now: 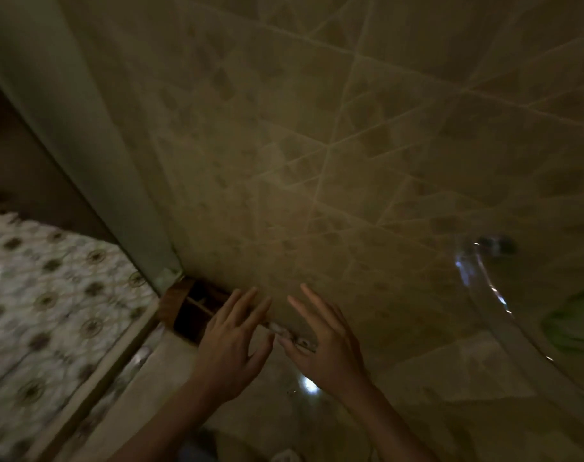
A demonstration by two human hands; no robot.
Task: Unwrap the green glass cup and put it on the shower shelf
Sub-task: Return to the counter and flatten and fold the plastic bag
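Patterned floor tile (50, 295) blurring at nine o'clock; wooden rack (187, 310) showing against tiled wall (317, 161). Left hand (230, 345) and right hand (327, 345) reaching at six o'clock, fingers straight, gripping nothing. Green shape (577, 328) behind curved glass (483, 311) at four o'clock, possibly the cup, too blurred to tell. Risking a fumbled, slipping grab in dim light.

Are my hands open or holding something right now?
Open: left hand and right hand have straight, spread fingers, gripping nothing.
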